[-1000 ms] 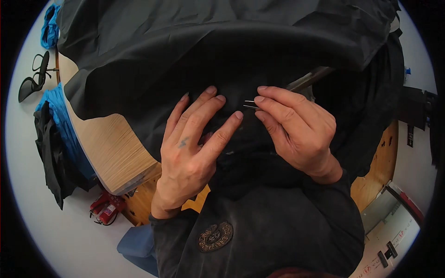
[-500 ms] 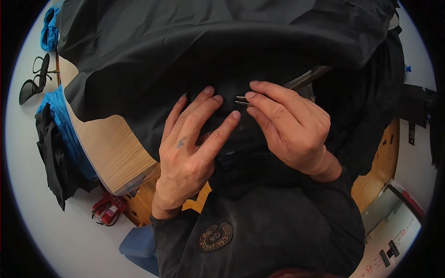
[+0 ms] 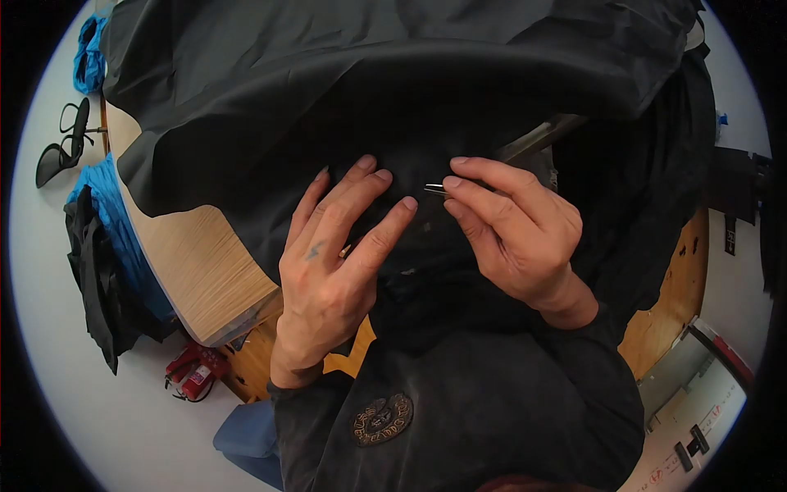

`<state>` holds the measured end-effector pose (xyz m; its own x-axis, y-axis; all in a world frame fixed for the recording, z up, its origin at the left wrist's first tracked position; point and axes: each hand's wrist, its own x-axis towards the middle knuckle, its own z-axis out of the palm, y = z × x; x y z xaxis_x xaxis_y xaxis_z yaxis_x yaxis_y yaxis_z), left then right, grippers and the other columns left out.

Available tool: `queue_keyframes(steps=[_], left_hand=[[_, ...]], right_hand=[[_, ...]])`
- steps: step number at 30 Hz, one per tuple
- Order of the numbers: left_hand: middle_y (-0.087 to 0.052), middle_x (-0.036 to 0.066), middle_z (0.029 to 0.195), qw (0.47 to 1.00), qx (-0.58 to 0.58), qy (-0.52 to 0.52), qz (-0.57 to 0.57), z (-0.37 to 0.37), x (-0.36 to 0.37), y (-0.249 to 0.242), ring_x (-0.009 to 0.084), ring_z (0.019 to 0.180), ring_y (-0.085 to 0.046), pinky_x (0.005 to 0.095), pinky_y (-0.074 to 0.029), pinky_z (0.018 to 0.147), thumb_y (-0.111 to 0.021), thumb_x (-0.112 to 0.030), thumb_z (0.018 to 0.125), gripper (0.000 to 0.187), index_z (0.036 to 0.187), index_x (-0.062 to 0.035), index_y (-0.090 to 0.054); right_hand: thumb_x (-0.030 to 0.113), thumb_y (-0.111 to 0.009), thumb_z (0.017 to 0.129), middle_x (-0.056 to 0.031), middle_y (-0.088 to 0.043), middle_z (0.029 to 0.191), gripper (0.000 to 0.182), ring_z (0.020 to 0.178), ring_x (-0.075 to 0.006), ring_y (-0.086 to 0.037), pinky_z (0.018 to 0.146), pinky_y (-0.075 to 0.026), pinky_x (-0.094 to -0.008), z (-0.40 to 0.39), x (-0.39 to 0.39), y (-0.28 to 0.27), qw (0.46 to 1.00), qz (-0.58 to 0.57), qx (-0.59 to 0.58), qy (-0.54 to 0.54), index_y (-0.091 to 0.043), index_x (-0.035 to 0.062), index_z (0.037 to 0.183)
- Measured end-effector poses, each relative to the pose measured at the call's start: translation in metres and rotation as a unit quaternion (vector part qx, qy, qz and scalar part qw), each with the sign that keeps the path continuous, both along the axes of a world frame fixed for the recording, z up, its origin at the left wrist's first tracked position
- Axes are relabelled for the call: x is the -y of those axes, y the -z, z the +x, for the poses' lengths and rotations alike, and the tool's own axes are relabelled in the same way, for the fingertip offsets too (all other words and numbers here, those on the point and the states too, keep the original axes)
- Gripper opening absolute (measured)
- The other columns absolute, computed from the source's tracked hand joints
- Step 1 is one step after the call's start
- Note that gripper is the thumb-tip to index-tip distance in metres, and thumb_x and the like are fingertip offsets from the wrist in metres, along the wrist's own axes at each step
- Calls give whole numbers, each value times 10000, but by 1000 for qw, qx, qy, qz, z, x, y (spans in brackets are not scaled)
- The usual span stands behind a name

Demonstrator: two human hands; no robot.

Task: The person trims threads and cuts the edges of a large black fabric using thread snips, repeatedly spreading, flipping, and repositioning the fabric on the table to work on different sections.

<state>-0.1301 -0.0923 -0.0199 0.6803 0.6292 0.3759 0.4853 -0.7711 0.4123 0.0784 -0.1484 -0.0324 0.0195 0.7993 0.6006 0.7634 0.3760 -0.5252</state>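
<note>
At left, lined up along the wall side: blue material [image 3: 119, 234], hanging beside the pale wooden table [image 3: 201, 266]. Next, resting on the near part of the black fabric [image 3: 246, 148] with the left hand [image 3: 332, 258]: palm down, fingers loosely fanned, thumb apart from the forefinger, fingertips on the fabric, wrist low and pointing to the far side. Hidden under the palm, so cannot tell what lies there. Just right of the left thumb, over the black fabric: slim two-pronged metal tool [image 3: 434, 188], tips facing left — pinched narrowly between thumb and fingertips of the right hand [image 3: 518, 225], knuckles raised, wrist bent inward from the near right.
</note>
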Motion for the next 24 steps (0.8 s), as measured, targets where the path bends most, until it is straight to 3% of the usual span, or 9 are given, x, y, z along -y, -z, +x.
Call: queue_keyframes(steps=[8,24], left_hand=[[-638,129,1241,1000,-3,-1,-1,-1,0,1,319,1245,-612,545,-461,1049,-602,44,806,429,1181,-134,-713],[-642,126,1234,1000,4,2,4,0,0,1,318,1240,-616,543,-462,1051,-620,31,818,407,1174,-137,-722]], right_hand=[[36,-801,781,-119,-735,1028,183,692,-189,-710,565,-546,-246,-3,-1,1,999,8,34,7,-750,8,954],[43,-793,794,-110,-737,1023,177,690,-182,-706,556,-532,-239,-7,-2,-1,999,6,47,22,-751,11,963]])
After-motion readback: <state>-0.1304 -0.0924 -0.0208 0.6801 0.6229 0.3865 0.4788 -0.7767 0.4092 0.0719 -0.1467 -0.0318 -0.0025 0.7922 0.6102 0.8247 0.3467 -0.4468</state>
